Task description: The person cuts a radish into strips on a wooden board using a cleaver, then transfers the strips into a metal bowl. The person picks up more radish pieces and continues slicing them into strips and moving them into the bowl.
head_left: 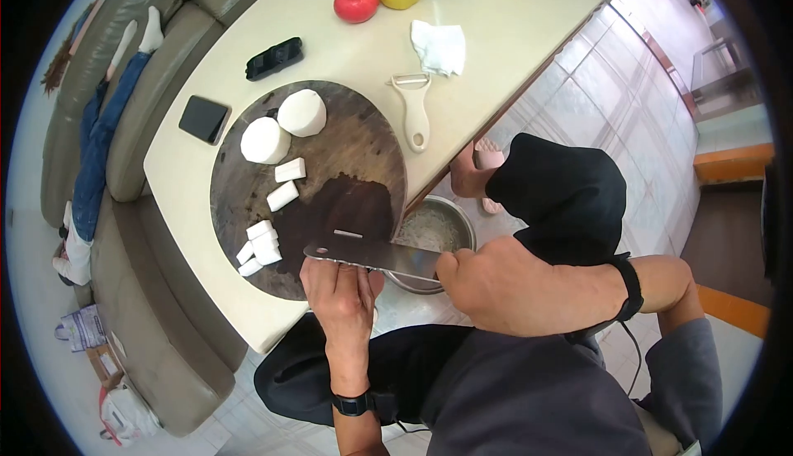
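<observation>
My right hand (512, 287) is closed around the handle of a kitchen knife (376, 258), its wide blade lying across the near edge of a round wooden chopping board (363, 125). My left hand (340, 299) is at that edge, fingers bent and pressed together along the blade; whatever they hold is hidden beneath. A thin white strip (348, 233) lies just beyond the blade. Left of it sit cut white radish pieces (263, 237) in a small group, with two blocks (283, 197) further up. Two thick round radish chunks (301, 113) stand at the board's far side.
A peeler (416, 113) and a white cloth (439, 47) lie right of the board. A phone (204, 119) and a black case (274, 59) are left of it. Fruit (356, 3) stands at the back. Below the table edge is a metal bowl (446, 225). Someone lies on the sofa (157, 291).
</observation>
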`<action>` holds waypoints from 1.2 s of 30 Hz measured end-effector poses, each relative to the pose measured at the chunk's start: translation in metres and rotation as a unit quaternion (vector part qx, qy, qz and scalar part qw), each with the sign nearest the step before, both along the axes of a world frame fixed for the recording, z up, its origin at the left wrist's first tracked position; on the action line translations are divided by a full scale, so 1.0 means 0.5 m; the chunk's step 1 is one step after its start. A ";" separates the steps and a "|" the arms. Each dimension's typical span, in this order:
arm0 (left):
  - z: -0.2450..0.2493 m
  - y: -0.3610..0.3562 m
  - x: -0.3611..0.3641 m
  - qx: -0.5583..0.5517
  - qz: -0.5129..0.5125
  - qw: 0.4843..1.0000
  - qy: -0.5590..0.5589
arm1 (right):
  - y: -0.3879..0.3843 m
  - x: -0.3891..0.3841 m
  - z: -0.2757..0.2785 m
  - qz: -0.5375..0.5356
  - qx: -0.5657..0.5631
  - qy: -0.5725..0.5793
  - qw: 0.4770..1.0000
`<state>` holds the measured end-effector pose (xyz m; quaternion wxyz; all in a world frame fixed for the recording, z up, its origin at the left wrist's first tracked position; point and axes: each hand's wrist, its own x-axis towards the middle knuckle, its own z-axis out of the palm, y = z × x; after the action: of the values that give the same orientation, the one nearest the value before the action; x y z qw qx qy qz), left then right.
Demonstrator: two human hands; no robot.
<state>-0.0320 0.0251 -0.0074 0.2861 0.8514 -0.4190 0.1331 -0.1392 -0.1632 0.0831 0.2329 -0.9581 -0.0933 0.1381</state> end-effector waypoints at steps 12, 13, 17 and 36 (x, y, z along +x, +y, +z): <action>0.004 0.008 0.000 0.008 -0.008 0.999 0.030 | 0.033 0.069 -0.059 -0.003 0.078 -0.115 0.990; 0.002 0.009 -0.003 0.008 -0.001 1.000 0.029 | 0.028 0.071 -0.053 -0.001 0.077 -0.116 0.990; -0.001 0.005 -0.004 -0.004 0.009 1.000 0.018 | 0.016 0.054 -0.034 0.000 0.075 -0.073 0.995; -0.005 0.010 -0.007 0.001 0.005 1.000 0.015 | 0.030 0.074 -0.040 -0.012 0.078 -0.055 0.995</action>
<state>-0.0355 0.0303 -0.0097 0.2903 0.8557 -0.4108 0.1214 -0.1023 -0.1481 0.0630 0.3029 -0.9442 -0.1054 0.0746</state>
